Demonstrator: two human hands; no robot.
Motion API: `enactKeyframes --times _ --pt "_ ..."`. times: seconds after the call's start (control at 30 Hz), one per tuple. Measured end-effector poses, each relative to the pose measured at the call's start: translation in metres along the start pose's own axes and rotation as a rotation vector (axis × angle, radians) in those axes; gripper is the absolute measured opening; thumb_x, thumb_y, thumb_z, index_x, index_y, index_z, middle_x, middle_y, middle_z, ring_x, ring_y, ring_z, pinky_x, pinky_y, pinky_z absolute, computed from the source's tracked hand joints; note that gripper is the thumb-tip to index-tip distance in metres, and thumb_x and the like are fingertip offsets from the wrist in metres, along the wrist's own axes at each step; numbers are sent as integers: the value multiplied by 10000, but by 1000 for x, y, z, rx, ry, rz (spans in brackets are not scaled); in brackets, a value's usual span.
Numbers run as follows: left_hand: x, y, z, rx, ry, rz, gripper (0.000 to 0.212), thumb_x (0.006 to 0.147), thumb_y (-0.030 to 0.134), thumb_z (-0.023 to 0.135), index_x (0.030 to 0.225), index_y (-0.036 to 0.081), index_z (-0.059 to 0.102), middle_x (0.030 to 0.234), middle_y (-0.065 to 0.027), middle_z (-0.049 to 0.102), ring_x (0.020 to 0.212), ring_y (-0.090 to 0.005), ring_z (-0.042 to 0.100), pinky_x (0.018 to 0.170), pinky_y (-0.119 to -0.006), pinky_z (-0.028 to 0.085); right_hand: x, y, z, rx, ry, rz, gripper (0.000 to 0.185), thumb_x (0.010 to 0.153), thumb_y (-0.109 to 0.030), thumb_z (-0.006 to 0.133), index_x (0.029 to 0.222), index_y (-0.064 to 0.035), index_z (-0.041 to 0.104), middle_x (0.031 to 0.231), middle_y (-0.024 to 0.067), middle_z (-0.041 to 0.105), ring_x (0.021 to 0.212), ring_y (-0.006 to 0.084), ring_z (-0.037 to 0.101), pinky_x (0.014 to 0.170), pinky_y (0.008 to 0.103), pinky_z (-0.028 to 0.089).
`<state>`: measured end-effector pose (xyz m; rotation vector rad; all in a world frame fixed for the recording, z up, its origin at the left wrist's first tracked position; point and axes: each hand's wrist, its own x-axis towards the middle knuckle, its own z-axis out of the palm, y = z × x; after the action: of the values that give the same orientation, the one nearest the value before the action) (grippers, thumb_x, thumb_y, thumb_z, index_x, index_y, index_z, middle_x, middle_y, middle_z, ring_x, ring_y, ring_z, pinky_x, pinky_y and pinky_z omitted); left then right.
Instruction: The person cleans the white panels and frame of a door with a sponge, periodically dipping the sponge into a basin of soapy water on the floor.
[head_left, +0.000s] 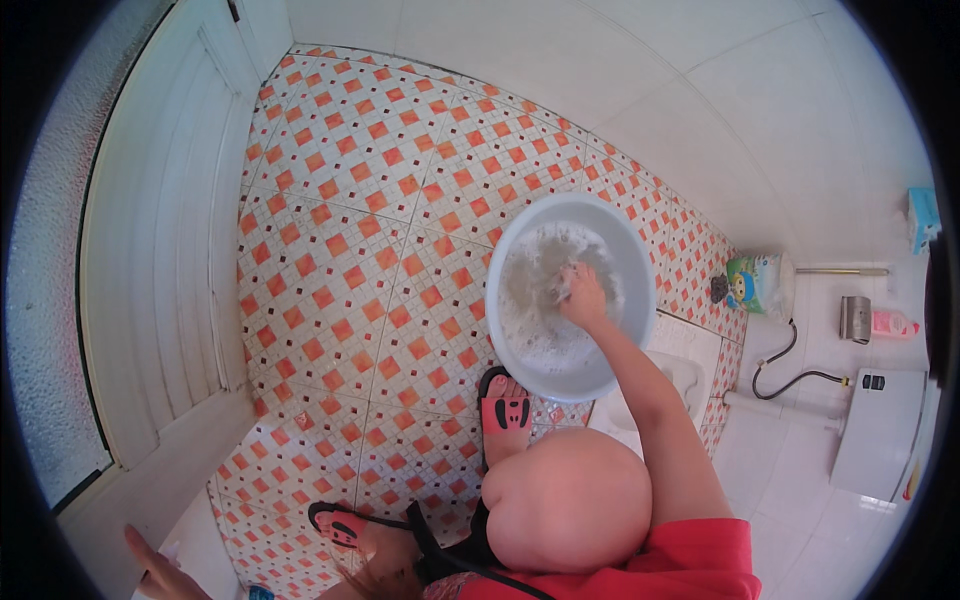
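Note:
A round pale plastic basin (499, 322) stands on the tiled floor, holding cloudy water (536, 281) with white suds. My right hand (585, 296) is dipped into this water near the middle, its fingertips blurred by splashing; whether it grips anything under the surface is hidden. At the lower left edge of the view is my left hand (161, 566), one finger extended, beside the lower part of the white door. A small whitish thing shows by its fingers, and I cannot tell whether it is held.
A squat toilet (682, 375) lies right of the basin, partly covered by it and my arm. A white cistern (877, 435), a black hose (780, 386) and a printed bag (761, 285) are at the right wall. The white panelled door (165, 247) stands left. My sandalled feet are below the basin.

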<state>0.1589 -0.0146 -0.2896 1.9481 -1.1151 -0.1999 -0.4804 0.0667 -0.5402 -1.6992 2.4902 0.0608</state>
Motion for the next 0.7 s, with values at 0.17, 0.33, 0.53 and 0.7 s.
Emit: enactKeyframes --times 0.17,0.33,0.53,0.7 --pt "1 0 2 41 14 -21 457 759 353 589 950 -62 558 855 -55 573 650 -74 489 533 -194 387 -9 -8 -13 126 178 228 302 681 -113 550 972 -40 519 832 120 504 899 261 476 716 365 426" --pt "1 -2 2 42 49 16 448 757 343 594 950 -60 560 831 -50 576 632 -75 487 525 -194 386 16 -5 -56 1016 -219 569 228 696 -156 607 862 -29 514 720 50 538 717 179 531 584 349 446" --pt "6 -9 0 48 46 -32 423 756 335 596 932 -50 574 789 -36 577 580 -56 467 483 -180 358 27 -15 -121 1788 -193 641 100 740 -52 559 827 -65 512 802 76 555 693 186 555 629 348 488" --pt "10 -19 -3 57 23 -3 397 759 327 596 916 -37 583 716 6 554 495 -20 388 406 -171 274 28 -47 -149 1814 -88 516 121 752 -5 546 807 -59 453 776 74 528 602 160 516 467 272 418"
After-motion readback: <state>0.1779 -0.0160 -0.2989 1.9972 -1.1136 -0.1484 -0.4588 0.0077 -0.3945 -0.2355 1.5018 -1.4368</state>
